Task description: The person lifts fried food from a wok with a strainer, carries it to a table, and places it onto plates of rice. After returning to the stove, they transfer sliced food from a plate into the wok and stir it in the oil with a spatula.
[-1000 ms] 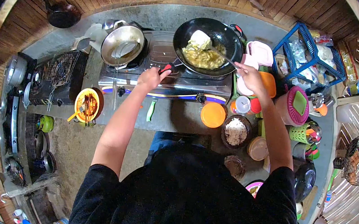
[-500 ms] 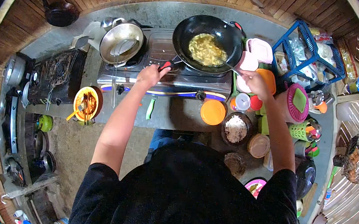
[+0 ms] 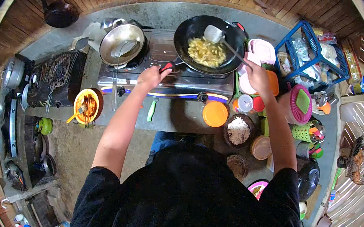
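Observation:
A black wok (image 3: 186,29) sits over the right burner of the stove (image 3: 161,42). Yellowish food (image 3: 206,53) in a shallow liquid lies at its bottom; I cannot tell its kind. My left hand (image 3: 151,77) is closed round the wok's red and black handle (image 3: 168,67). In my right hand (image 3: 256,76) is the handle of a metal spatula (image 3: 213,34), its flat blade raised above the food toward the wok's far side.
Left of the wok, a metal pan (image 3: 109,51) carries a skimmer. An orange-filled bowl (image 3: 93,108) stands near the counter's front left. To the right are an orange lid (image 3: 215,114), a bowl of white grated-looking food (image 3: 237,130) and a blue rack (image 3: 309,52).
The spatula blade has come up out of the food and moved toward the wok's far side. My right hand has shifted slightly. My left hand stays on the wok handle.

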`<state>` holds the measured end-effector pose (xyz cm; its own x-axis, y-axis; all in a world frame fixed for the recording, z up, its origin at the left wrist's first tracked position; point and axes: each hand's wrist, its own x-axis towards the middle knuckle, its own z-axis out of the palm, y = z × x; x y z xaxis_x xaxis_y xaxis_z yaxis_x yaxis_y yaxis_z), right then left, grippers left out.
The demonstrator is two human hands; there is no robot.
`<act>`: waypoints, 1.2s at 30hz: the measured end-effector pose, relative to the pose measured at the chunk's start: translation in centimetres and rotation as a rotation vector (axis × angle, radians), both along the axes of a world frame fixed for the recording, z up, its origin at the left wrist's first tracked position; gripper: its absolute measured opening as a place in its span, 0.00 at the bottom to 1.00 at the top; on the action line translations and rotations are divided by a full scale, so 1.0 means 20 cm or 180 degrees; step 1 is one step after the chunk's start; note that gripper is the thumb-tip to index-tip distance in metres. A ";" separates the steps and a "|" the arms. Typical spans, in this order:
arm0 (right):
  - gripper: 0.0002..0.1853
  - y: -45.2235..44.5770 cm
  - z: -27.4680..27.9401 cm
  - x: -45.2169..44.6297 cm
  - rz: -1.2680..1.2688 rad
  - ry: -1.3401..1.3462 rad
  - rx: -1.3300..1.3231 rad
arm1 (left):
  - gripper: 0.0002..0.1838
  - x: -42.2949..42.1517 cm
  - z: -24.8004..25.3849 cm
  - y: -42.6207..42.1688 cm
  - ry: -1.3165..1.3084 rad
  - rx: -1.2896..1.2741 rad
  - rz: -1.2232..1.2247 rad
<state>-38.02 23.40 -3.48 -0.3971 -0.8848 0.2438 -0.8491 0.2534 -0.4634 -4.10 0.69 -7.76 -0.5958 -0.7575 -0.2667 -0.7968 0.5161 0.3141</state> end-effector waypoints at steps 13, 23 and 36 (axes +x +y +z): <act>0.18 -0.10 -0.18 -0.06 0.0208 -0.1313 0.0516 | 0.38 0.00 0.00 0.00 0.0182 -0.0103 -0.0021; 0.17 0.03 0.02 -0.01 0.0229 -0.0256 -0.0083 | 0.39 0.00 0.02 0.00 0.0030 0.0006 0.0054; 0.17 0.13 -0.01 -0.11 0.0543 -0.1620 0.0957 | 0.39 0.01 0.00 0.00 0.0143 -0.0089 -0.0002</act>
<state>-40.20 26.00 -3.61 -0.2448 -0.9467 -0.2092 -0.5802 0.3160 -0.7507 -3.99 0.66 -7.71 -0.6071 -0.7640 -0.2185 -0.7820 0.5256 0.3349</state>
